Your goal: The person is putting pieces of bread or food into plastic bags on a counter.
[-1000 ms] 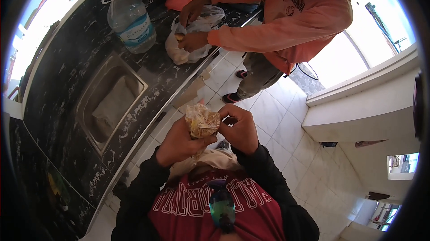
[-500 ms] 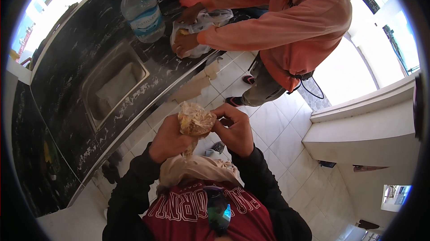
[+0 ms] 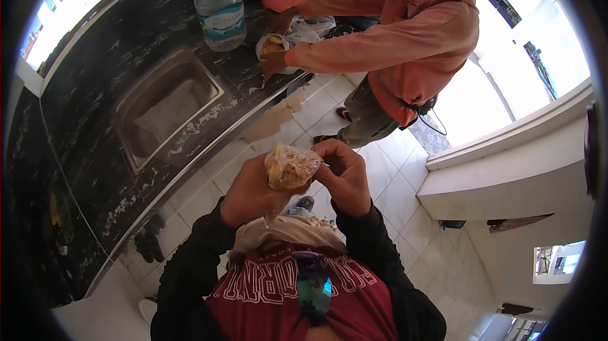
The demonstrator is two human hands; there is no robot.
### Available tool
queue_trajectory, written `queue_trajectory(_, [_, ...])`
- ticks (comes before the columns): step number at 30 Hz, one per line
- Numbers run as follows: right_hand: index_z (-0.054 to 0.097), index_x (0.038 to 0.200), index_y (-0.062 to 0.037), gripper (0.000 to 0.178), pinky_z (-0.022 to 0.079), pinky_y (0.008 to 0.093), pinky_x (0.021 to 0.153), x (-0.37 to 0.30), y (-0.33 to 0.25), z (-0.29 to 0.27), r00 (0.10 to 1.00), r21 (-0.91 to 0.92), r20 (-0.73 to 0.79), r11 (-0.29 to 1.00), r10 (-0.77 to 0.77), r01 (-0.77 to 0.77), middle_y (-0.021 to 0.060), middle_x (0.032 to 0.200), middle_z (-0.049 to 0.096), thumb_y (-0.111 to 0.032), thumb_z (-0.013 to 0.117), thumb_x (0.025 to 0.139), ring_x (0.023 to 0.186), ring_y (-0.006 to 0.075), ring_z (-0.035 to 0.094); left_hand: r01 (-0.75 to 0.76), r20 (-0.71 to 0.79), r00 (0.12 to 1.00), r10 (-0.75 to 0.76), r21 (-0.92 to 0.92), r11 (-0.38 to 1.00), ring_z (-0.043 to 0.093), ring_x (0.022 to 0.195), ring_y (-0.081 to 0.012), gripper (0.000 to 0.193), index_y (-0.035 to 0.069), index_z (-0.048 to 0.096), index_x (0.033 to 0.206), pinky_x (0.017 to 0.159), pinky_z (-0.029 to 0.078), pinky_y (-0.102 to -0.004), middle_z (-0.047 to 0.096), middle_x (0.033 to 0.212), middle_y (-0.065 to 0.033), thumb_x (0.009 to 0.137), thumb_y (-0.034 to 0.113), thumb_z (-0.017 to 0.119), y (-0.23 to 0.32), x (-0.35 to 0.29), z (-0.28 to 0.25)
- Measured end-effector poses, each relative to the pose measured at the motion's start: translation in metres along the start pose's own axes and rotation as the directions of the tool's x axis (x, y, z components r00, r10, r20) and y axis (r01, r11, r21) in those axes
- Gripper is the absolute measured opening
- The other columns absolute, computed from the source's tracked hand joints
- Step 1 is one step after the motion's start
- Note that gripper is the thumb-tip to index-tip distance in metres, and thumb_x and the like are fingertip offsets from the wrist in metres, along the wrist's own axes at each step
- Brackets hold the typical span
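A clear, crinkled plastic bag (image 3: 290,167) with yellowish-brown food inside is up in front of my chest. My left hand (image 3: 248,194) is wrapped round its lower part, and a thin end of plastic hangs below that fist. At the bag's right side, my right hand (image 3: 347,179) pinches the plastic edge between thumb and fingers. What exactly the food is cannot be made out through the film.
A black marbled counter (image 3: 82,119) with a steel sink (image 3: 212,97) runs along the left. On it stand a large water bottle (image 3: 221,18) and a red container (image 3: 278,0). A person in an orange hoodie (image 3: 405,43) handles a white plastic bag (image 3: 310,27) there.
The bag and both my hands sit slightly further right in the picture, as the view has shifted a little. My grip stays on the bag. The other person's hands remain at the white bag.
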State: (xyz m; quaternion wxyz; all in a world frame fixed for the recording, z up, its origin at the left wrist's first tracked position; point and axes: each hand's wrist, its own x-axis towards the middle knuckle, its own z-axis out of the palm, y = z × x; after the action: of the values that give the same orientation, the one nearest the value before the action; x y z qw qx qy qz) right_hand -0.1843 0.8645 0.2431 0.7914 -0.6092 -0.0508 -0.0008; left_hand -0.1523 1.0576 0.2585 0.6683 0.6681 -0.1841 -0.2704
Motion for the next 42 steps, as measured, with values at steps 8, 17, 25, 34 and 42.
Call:
queue_trajectory(8, [0.060, 0.118, 0.0037, 0.031, 0.053, 0.0270, 0.078, -0.015, 0.042, 0.088, 0.949, -0.412, 0.140, 0.888, 0.281, -0.202, 0.0081, 0.102, 0.064, -0.009, 0.063, 0.091, 0.089, 0.0110, 0.061, 0.092, -0.044, 0.995, -0.095, -0.060, 0.994, 0.060, 0.099, -0.0154, 0.037, -0.001, 0.051, 0.124, 0.089, 0.047, -0.0294, 0.062, 0.111, -0.0080, 0.089, 0.009, 0.060, -0.043, -0.099, -0.054])
queue_trajectory(17, [0.059, 0.109, 0.0057, 0.021, 0.054, 0.0248, 0.068, -0.051, 0.056, 0.122, 0.977, -0.067, -0.025, 0.975, 0.212, -0.213, 0.0075, 0.090, 0.066, -0.010, 0.058, 0.095, 0.081, 0.0107, 0.063, 0.237, 0.082, 0.971, -0.226, -0.178, 0.955, 0.059, 0.099, -0.0127, 0.033, -0.003, 0.054, 0.122, 0.091, 0.046, -0.0288, 0.064, 0.110, -0.0067, 0.091, 0.009, 0.052, -0.054, -0.142, -0.073])
queue_trajectory(25, [0.056, 0.122, 0.0038, 0.039, 0.053, 0.0255, 0.075, -0.055, 0.027, 0.108, 0.998, -0.306, 0.049, 0.952, 0.038, -0.021, 0.0088, 0.103, 0.065, -0.006, 0.066, 0.086, 0.088, 0.0124, 0.062, 0.073, 0.011, 0.997, -0.073, 0.071, 0.995, 0.063, 0.085, -0.0122, 0.024, -0.004, 0.062, 0.111, 0.077, 0.051, -0.0294, 0.069, 0.095, -0.0089, 0.091, 0.006, 0.052, -0.031, -0.116, -0.065])
queue_trajectory(34, [0.055, 0.123, 0.0055, 0.039, 0.053, 0.0265, 0.081, -0.052, 0.015, 0.086, 0.999, -0.212, -0.043, 0.977, -0.003, -0.006, 0.0103, 0.107, 0.065, -0.005, 0.065, 0.087, 0.094, 0.0116, 0.061, 0.024, 0.021, 0.999, -0.031, 0.275, 0.961, 0.064, 0.080, -0.0150, 0.023, -0.005, 0.063, 0.106, 0.077, 0.051, -0.0325, 0.070, 0.089, -0.0106, 0.090, 0.006, 0.050, -0.013, -0.086, -0.049])
queue_trajectory(42, [0.058, 0.121, 0.0068, 0.034, 0.052, 0.0251, 0.082, -0.043, 0.013, 0.074, 0.991, -0.315, -0.129, 0.949, -0.029, -0.013, 0.0092, 0.101, 0.067, -0.003, 0.064, 0.088, 0.093, 0.0116, 0.062, 0.070, 0.196, 0.978, -0.070, 0.008, 0.998, 0.059, 0.092, -0.0149, 0.034, -0.005, 0.054, 0.120, 0.083, 0.047, -0.0294, 0.065, 0.103, -0.0104, 0.095, 0.016, 0.043, 0.016, -0.075, -0.044])
